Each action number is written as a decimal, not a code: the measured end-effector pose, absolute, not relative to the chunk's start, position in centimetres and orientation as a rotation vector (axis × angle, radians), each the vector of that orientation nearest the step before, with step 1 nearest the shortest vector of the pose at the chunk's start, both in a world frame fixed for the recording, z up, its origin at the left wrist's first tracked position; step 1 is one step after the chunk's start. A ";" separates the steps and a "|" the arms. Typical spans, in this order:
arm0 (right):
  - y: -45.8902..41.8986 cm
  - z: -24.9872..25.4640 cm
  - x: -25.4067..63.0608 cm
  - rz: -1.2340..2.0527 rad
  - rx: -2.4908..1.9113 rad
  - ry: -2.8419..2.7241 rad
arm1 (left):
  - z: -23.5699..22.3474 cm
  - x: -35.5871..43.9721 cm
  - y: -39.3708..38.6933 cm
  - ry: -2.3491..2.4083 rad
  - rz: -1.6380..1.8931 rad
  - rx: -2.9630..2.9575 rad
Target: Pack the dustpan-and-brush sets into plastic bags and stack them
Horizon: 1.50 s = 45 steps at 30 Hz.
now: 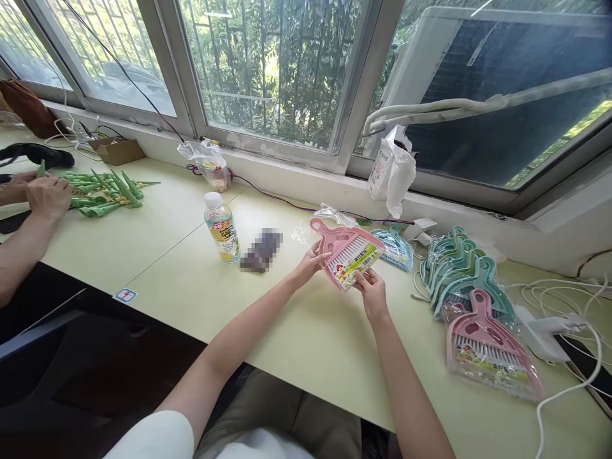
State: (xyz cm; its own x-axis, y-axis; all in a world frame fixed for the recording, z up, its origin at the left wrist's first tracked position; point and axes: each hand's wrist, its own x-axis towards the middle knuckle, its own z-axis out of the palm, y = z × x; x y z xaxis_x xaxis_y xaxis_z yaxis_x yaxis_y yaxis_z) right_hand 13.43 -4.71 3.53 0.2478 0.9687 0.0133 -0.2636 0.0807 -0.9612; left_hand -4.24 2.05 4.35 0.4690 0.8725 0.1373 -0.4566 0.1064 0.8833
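Between both hands, raised over the table, is a pink dustpan-and-brush set (pixel 351 249) with a printed label and clear wrapping. My left hand (pixel 310 264) grips its left edge, near the handle. The lower edge is pinched by my right hand (pixel 372 292), thumb on the label. Behind it lies a blue dustpan set (pixel 396 247) in plastic. To the right, several wrapped green-blue dustpan sets (pixel 471 271) stand in an overlapping row, with a pink wrapped set (pixel 490 347) in front.
A drink bottle (pixel 222 227) stands left of my hands, beside a blurred-out dark object (pixel 262 250). White cables (pixel 568 293) and a power strip (pixel 540 335) lie at right. At far left, another person's hand (pixel 50 194) is by green cone-shaped pieces (pixel 108 191).
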 end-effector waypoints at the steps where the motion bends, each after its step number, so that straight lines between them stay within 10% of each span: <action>1: -4.8 3.6 13.3 1.091 -1.090 -0.839 | 4.1 -4.2 2.2 0.497 1.053 1.056; 45: -4.9 3.5 12.5 1.072 -1.091 -0.757 | 2.7 -3.6 2.0 0.544 0.746 0.951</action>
